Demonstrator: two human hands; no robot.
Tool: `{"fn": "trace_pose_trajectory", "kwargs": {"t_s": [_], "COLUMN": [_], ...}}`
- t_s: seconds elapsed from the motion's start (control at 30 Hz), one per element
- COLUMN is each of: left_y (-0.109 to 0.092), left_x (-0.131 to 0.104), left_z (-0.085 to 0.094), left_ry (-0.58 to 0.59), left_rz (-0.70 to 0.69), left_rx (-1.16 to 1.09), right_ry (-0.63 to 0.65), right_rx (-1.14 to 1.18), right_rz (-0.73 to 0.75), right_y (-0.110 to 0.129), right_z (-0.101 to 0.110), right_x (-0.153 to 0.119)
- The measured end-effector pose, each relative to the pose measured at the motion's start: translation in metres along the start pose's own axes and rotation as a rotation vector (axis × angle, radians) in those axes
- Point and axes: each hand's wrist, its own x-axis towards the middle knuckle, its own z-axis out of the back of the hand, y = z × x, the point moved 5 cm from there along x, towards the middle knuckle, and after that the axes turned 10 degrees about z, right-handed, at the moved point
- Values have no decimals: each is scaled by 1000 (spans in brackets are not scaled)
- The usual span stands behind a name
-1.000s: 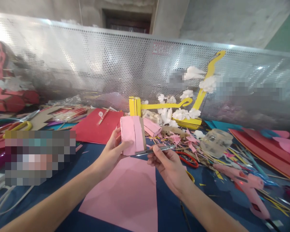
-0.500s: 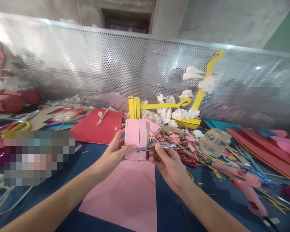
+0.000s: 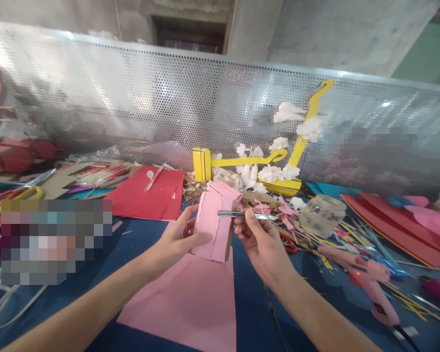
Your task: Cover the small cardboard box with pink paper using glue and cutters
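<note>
A small pink paper-covered box is gripped by my left hand, with the thumb on its face and the fingers behind its left edge. Brown cardboard shows along its right side. My right hand pinches a slim metallic craft knife, which lies level across the upper right part of the box. Some right-hand fingers are curled near the box's right edge. Beneath, a large pink sheet lies on the dark blue table.
Red sheets lie at the back left. Yellow cut-outs with white tufts stand behind. Pink scraps, red-handled scissors, a clear container and a pink glue gun with its cord are on the right.
The pink box has tilted, its top leaning right and its lower end coming nearer. The knife has moved up and slightly right across it, along with my right hand.
</note>
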Motion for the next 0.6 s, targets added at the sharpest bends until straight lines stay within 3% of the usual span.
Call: {"fn": "trace_pose_trajectory", "kwargs": {"t_s": [0.4,0.53,0.6], "left_y": [-3,1,2], "left_x": [-2,4,7], "left_z": [-2,7,14], "left_ry": [68,-16,-99], "left_rz": [18,10,9], "left_rx": [97,9,-80], "right_ry": [-76,-167,-153], "right_rx": [34,58,30], "right_rz": [47,86,156], "right_y": [5,10,18], "right_z": [7,16,18], "right_x": [4,11,14]}}
